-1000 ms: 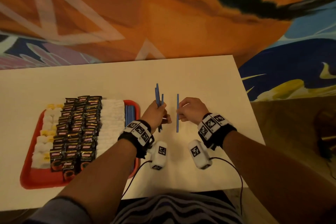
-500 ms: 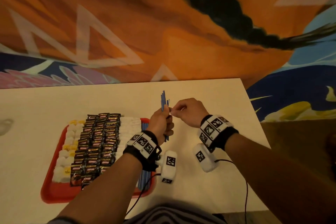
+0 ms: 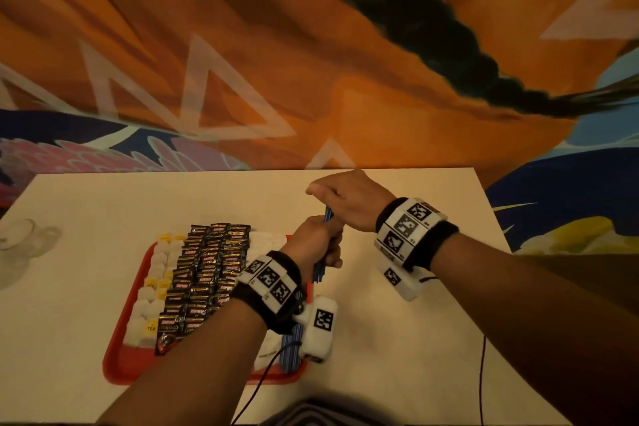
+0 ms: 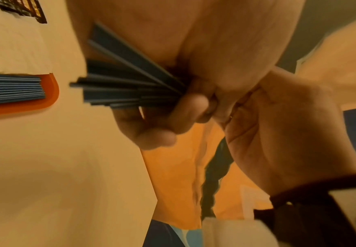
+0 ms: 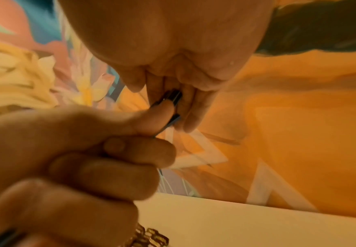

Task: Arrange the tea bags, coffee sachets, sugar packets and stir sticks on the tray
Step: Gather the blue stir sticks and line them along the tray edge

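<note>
Blue stir sticks are bunched upright in the left hand, gripped tight just right of the red tray; the right hand pinches their tops

Warm, dim orange light tints every view. The head view bends strongly at its edges. Both wrist views are soft and smeared close up, with the left hand blurred in the right wrist view.
</note>
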The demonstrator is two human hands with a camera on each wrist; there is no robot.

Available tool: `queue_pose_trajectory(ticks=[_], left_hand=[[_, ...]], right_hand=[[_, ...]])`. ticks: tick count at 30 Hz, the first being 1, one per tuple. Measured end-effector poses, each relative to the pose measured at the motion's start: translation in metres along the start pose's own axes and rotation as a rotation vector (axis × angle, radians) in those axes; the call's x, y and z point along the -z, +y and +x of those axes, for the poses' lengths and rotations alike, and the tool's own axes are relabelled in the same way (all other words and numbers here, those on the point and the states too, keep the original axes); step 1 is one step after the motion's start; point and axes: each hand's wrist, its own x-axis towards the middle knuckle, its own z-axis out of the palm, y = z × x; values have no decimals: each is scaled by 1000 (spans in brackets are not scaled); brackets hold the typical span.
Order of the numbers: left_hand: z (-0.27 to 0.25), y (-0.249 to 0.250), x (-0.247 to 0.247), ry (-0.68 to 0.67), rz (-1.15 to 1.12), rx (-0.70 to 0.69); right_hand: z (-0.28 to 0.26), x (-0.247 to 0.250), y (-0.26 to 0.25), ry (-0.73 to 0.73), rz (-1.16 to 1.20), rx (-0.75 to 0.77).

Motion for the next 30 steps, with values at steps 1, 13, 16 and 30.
queue_pose_trajectory(ticks=[1,13,16,30], left_hand=[[-1,0,1,-1,-3,-1],[2,30,9,272,-309,-292],[1,40,5,295,-335,-357],[5,28,15,370,314,-349]], right_hand=[[-2,-3,0,-40,-15,17],[-29,-41,4,29,1074,-705],[-35,-42,-8,-97,1435,-781],[-9,19,-31,431,506,-259]])
